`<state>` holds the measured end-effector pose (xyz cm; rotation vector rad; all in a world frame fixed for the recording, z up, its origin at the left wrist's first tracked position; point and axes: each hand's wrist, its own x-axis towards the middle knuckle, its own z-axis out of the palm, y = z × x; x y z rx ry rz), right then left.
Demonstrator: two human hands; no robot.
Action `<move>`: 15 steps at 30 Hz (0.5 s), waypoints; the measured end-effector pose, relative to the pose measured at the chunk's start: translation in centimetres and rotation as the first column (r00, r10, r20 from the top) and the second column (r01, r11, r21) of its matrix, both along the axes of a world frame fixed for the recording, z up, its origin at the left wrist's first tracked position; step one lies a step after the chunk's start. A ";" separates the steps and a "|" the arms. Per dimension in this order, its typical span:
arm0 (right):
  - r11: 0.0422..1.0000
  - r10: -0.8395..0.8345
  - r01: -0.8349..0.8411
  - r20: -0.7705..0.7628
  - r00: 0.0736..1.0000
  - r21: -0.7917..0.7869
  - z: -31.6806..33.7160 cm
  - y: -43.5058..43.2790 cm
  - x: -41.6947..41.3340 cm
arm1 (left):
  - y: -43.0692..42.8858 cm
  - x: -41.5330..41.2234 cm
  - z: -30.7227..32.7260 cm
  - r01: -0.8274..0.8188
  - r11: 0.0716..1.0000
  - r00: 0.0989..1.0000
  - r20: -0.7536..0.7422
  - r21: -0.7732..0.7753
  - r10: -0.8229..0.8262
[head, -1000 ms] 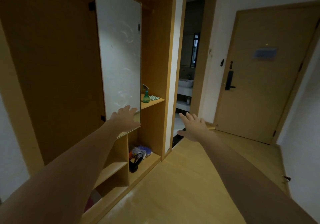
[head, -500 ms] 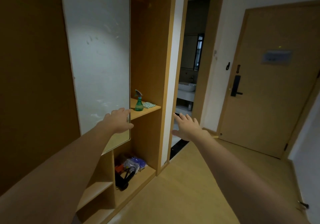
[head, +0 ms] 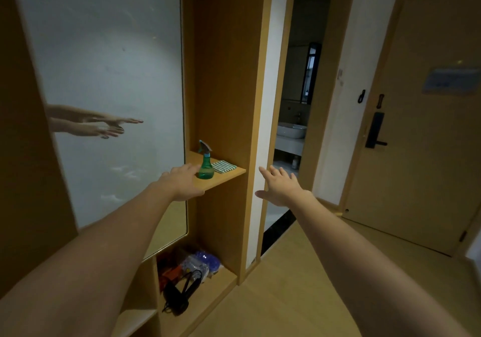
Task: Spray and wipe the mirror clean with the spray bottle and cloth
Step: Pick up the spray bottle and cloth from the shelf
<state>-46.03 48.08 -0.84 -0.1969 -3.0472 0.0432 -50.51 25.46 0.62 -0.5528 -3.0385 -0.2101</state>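
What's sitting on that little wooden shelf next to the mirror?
On the shelf stand a green spray bottle and, just right of it, a folded striped cloth. The left hand, open, covers the shelf's near left corner, so anything there is hidden.

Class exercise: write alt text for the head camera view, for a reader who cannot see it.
Two bare arms reach toward a wooden shelf holding a green spray bottle and a striped cloth; the open left hand is nearest the bottle, the open right hand holds nothing. A tall smudged mirror stands left of the shelf.
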 end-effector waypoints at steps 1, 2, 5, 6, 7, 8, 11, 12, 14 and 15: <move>1.000 0.002 -0.002 0.001 1.000 -0.005 0.2 0.3 -1.4 | 0.5 -1.4 -0.1 0.008 1.000 1.000 0.016 0.007 -0.008; 1.000 0.006 -0.006 0.000 1.000 -0.011 0.3 0.6 -2.7 | 0.9 -2.9 -0.3 0.018 1.000 0.999 0.026 0.013 -0.019; 1.000 0.021 -0.021 0.008 1.000 -0.014 0.3 1.6 -6.5 | 2.5 -7.4 -1.1 0.038 0.999 0.999 0.030 0.034 -0.039; 1.000 0.028 -0.028 0.015 0.999 -0.013 0.1 1.9 -7.8 | 3.0 -8.8 -1.4 0.044 0.998 0.999 0.028 0.034 -0.045; 0.999 0.031 -0.031 0.018 0.999 -0.009 -0.1 2.1 -9.1 | 3.4 -10.2 -1.7 0.046 0.999 0.998 0.029 0.023 -0.047; 0.999 0.036 -0.036 0.016 0.999 -0.005 -0.4 2.5 -10.5 | 3.7 -11.6 -2.0 0.047 0.999 0.998 0.036 0.005 -0.047; 0.997 0.073 -0.072 0.026 0.997 -0.014 -1.4 4.6 -18.3 | 5.8 -18.6 -2.9 0.007 0.999 0.997 0.078 -0.035 -0.004; 0.996 0.083 -0.082 0.038 0.996 -0.017 -1.9 5.7 -22.3 | 6.9 -22.1 -3.5 -0.033 0.999 0.996 0.088 -0.024 0.035; 0.994 0.112 -0.112 0.052 0.992 -0.020 -2.0 7.7 -28.1 | 8.7 -27.3 -3.8 -0.100 0.995 0.991 0.096 0.017 0.098; 0.994 0.111 -0.110 0.054 0.992 -0.017 -2.0 7.8 -28.5 | 8.7 -27.7 -3.9 -0.114 0.993 0.989 0.100 0.026 0.111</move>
